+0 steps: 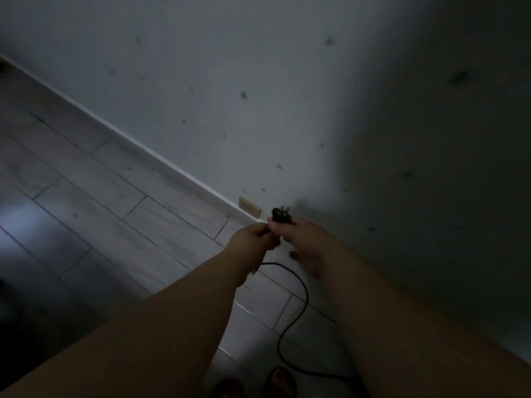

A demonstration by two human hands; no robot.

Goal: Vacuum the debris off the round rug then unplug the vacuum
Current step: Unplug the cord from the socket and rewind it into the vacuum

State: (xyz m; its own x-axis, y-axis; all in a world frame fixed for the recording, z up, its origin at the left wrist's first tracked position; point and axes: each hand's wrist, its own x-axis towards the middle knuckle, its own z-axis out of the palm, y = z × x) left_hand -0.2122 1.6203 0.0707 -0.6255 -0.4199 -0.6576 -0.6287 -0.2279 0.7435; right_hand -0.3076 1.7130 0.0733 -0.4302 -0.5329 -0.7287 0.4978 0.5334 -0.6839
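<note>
My right hand (304, 242) pinches the plug (281, 215), my left hand (253, 239) grips its cord (304, 288), and the prongs sit clear of the socket (250, 211); I judge unplugging done, cord-stowing next.

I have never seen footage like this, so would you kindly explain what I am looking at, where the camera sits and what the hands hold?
There is no machine here: a person wears one wide-angle camera on the head, looking down past both forearms. The left hand grips a black cable that trails down to the tiled floor. The right hand pinches the cable's black plug, whose prongs are bare, so it is out of the beige wall socket just beyond it. The person's feet show at the bottom edge. The picture is dim, and neither vacuum nor rug is in view.
</note>
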